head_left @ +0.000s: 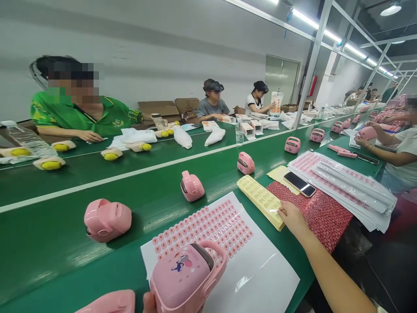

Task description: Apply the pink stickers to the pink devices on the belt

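Note:
A pink portable speaker [182, 271] with a carry handle and a cartoon print is in my left hand [149, 303]. Only the thumb shows at its lower left edge; the other fingers are hidden. My right hand [291, 219] pinches at the right end of a stack of yellow label sheets [260, 198], where a small label seems to be between thumb and fingertip. Under the speaker lies a white sheet of pink-and-red stickers [202, 228]. Another pink piece [112, 302] is cut off by the bottom edge.
Pink speakers [107, 219] stand along the green belt [156, 187]. To my right are a phone [299, 183], red bubble wrap [322, 213] and more sticker sheets [342, 182]. Across the belt a person in green [84, 115] and others sit; another person [395, 150] works at the right.

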Available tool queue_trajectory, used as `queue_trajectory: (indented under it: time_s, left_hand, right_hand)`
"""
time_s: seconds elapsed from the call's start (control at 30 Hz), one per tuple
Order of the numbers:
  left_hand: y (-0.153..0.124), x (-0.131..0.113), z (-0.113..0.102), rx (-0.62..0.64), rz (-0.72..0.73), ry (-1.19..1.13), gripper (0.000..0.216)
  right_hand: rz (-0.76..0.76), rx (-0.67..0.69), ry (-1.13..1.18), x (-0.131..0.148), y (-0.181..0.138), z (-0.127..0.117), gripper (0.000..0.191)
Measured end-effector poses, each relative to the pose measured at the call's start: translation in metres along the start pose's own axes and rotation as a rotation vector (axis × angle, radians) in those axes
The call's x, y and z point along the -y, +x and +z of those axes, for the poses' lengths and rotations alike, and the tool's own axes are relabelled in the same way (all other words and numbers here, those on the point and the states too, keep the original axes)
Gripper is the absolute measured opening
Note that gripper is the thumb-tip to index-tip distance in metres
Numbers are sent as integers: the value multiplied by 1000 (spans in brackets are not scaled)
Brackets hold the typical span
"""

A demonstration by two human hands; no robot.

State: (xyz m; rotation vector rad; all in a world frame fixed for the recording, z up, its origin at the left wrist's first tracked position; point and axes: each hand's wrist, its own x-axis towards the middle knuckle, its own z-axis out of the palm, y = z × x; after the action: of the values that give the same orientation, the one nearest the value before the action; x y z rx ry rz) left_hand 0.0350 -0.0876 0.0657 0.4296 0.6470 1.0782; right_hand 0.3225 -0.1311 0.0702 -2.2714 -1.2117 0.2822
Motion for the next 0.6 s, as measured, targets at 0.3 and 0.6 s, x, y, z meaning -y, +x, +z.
queue_trajectory:
  time_s: [0.3,0.6]
  left_hand:
    - [4,-5,6,-160,26,121,74]
    - [7,-8,10,-270,74,191,65]
  right_hand:
    - [88,77,302,-8,0,-10,11]
    - [-31,-42,47,-4,8,-2,17]
